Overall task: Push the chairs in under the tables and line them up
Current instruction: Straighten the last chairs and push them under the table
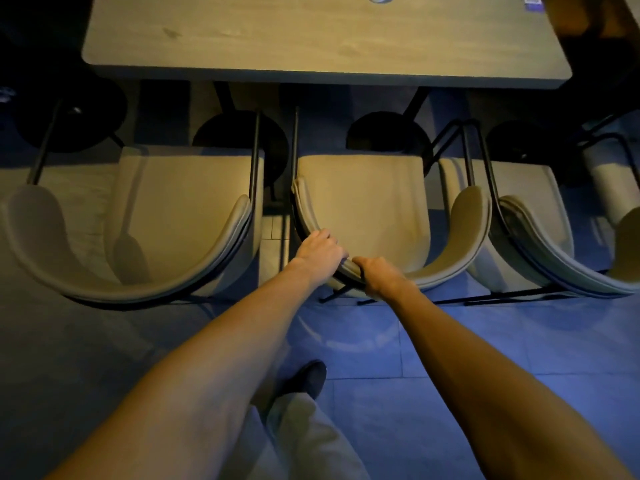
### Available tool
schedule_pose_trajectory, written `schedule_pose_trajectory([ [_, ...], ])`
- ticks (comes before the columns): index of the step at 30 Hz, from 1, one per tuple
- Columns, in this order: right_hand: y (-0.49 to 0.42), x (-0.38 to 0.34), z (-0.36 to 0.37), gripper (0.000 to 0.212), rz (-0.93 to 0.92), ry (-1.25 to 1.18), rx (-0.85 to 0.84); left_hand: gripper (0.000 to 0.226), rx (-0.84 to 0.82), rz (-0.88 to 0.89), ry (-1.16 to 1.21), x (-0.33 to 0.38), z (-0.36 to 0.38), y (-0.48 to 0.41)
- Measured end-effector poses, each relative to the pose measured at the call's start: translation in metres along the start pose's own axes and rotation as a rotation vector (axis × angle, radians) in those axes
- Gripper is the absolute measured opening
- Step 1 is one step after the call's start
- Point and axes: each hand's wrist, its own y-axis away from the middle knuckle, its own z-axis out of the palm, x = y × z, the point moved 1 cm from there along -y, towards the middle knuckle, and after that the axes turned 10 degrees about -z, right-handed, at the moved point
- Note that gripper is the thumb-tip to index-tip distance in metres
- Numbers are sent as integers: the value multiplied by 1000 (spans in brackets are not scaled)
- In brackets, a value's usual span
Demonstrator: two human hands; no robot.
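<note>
The long pale wood-grain table (311, 39) spans the upper part of the frame, its near edge running just above the fronts of three beige padded chairs with thin black metal frames. The middle chair (363, 202) sits at the frame's centre with its seat front near the table edge but not under it; a strip of floor shows between seat and table. Narrow gaps separate it from the left chair (180, 209) and the right chair (533, 216), whose armrest nearly touches its own. A fourth chair at the far right edge is cut off.

Both hands hold the middle chair's curved backrest rim. The left hand (320, 251) lies over the rim's left side, its fingers curled onto the inner face. The right hand (375, 273) is wrapped around the rim just beside it, its fingers hidden behind the padding.

The blue-lit tiled floor (450, 358) lies open in the lower right. Dark round table bases sit in shadow beneath the table, hard to make out. One dark shoe (308, 377) and a pale trouser leg show at bottom centre.
</note>
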Motion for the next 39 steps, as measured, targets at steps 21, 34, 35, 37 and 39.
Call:
schedule_pose_trajectory([
  [21,-2,5,2,48,-37,61,-52,35,-46,-29,117,-3,5,-7],
  [34,15,24,-2,41,40,113,-130,31,-26,-34,169,-4,12,-6],
  [35,15,23,-1,42,39,119,-129,31,-26,-33,176,-4,13,-6],
  [37,16,23,0,42,40,122,-126,32,-21,-30,186,-5,14,-6],
  [39,18,23,0,42,49,137,-121,34,-9,-29,193,-5,15,-7],
])
